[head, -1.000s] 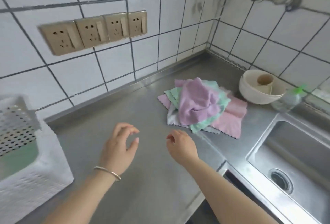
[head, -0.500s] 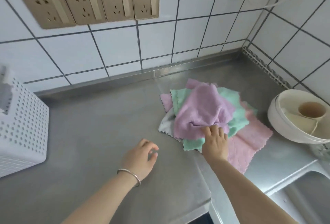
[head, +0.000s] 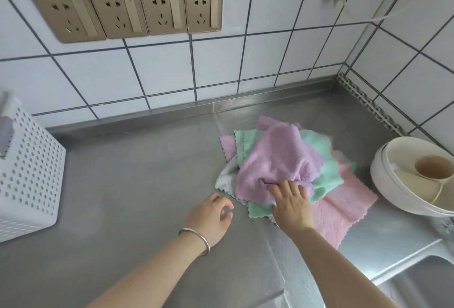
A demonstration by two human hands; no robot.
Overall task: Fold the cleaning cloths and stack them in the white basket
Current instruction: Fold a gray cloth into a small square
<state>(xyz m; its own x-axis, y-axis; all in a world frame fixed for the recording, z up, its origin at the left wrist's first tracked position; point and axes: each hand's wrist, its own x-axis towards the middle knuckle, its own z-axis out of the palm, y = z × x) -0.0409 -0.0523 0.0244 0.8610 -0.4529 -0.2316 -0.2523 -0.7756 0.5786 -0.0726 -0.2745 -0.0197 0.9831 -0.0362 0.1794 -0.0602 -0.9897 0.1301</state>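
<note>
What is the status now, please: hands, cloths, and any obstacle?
Right hand pinching purple cloth atop the pile; left hand open, empty, beside it. White basket far left, counter between bare. Bowl right of pile, not obstructing.

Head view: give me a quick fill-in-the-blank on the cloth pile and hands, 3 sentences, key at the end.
1. The right hand rests on the ____ cloth, the top one of the pile.
2. The left hand, by the pile, holds ____.
3. The white basket stands at the ____ edge of the view, apart from the cloth pile.

Missing words: purple; nothing; left
</note>
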